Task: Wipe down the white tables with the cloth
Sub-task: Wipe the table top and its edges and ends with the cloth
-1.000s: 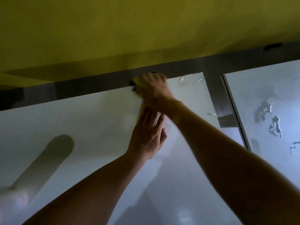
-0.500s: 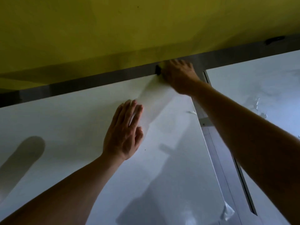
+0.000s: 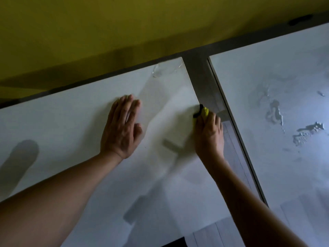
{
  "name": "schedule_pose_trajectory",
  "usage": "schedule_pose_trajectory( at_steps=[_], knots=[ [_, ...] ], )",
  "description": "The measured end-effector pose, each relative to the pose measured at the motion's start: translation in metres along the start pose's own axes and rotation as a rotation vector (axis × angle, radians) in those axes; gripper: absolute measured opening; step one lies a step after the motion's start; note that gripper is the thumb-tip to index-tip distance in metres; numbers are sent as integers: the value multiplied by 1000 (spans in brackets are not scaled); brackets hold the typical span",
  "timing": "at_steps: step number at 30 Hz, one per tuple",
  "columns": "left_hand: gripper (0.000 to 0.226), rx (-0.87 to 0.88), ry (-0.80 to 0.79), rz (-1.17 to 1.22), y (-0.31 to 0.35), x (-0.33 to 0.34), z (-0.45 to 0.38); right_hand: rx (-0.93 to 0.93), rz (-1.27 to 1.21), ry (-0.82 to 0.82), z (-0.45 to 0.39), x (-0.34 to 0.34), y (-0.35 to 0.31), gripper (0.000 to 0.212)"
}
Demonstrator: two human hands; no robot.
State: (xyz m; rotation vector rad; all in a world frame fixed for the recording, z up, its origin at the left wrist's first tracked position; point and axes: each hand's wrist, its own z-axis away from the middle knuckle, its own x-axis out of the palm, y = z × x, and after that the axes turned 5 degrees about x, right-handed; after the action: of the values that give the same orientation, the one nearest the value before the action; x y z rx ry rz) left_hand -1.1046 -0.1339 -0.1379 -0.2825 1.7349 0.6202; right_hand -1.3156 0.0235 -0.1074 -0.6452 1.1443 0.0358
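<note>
My left hand lies flat on the near white surface, palm down, fingers straight and close together, pointing toward the wall, holding nothing. The forearm runs back to the lower left corner of the view. My right hand sits at the right edge of the same surface, its fingers curled round a yellow and black cloth; only the top of the cloth pokes out above the knuckles, right on the surface's edge. I cannot tell how much of it is tucked under the palm. The right forearm crosses the lower right of the view and covers part of the gap.

A grey floor strip separates this surface from a second white surface on the right, which carries wet patches and streaks. A small shiny smear sits near the far corner of the near surface. A yellow wall runs along the back.
</note>
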Motion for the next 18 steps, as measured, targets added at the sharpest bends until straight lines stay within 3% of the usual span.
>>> schedule_pose_trajectory(
  at_steps=[4, 12, 18],
  knots=[
    [65, 4, 19, 4, 0, 0, -3, -21, 67, 72, -15, 9, -14, 41],
    [58, 10, 44, 39, -2, 1, -1, -194, 114, 184, -50, 33, -41, 57],
    [56, 21, 43, 56, -2, 0, 2, -538, 165, 190, 24, 51, -18, 56]
  ],
)
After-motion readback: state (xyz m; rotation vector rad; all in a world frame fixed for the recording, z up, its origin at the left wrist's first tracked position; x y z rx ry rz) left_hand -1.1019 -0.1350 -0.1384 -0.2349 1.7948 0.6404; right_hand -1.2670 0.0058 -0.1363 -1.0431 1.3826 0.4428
